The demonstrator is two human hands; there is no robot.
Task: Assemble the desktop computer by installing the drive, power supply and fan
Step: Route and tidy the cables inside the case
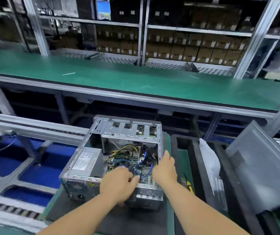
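An open silver computer case (91,133) lies on its side on a dark mat in front of me. A grey power supply (86,162) sits in its near left corner. A drive cage (129,128) spans the far end, and yellow and blue cables (144,156) run over the board inside. My left hand (117,182) reaches into the case at its near edge, fingers curled among the cables; what they hold is hidden. My right hand (165,167) rests on the case's right wall, fingers extended.
A yellow-handled screwdriver (189,184) lies on the green mat right of the case. A black foam tray (186,143) with a white bag (210,165) and a grey side panel (263,167) stand further right. A green bench (136,80) runs behind; blue bins (39,170) lie left.
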